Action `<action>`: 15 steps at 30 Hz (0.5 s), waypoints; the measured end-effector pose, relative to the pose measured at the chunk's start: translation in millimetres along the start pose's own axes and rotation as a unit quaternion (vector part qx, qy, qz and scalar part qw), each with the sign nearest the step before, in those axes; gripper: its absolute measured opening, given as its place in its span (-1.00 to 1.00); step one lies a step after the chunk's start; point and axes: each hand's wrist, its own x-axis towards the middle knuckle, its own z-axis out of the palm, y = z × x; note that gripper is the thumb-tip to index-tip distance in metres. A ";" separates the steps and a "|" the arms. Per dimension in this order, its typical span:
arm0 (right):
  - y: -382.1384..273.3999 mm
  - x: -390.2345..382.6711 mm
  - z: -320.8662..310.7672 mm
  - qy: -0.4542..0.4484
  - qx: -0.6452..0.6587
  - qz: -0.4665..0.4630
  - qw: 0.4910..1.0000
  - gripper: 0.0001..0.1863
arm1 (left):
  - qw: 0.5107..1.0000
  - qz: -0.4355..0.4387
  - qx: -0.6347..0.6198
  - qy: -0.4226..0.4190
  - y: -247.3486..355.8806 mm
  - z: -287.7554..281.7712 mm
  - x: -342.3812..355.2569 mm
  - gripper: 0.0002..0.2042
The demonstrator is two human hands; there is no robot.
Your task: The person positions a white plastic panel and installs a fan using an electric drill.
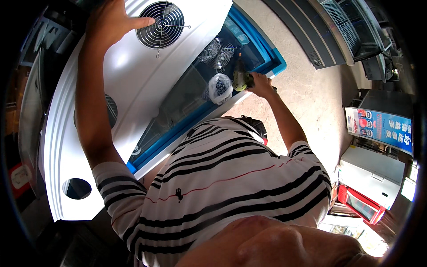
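At left: left hand (106,24), thumb stretched onto wire guard (163,26) over round opening of white panel (126,75); fingers cut off by upper edge, closure impossible to tell. Centre: second guard (218,54) on glass top (178,102), beyond bag of small fasteners (221,88). Rightward: green power driver (240,79), bit axis pointing away from body; wire guard farther out and leftward, nearer left hand. Far right: right hand (263,85), clamped around driver's dark handle.

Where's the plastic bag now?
The bag is upper middle in the head view, on the glass, left of the green drill, below the loose fan guard.
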 end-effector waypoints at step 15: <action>15.5 197.8 26.1 0.049 0.131 0.284 0.949 -0.57 | 0.999 0.033 -0.030 0.008 23.2 -7.3 -10.2 -0.18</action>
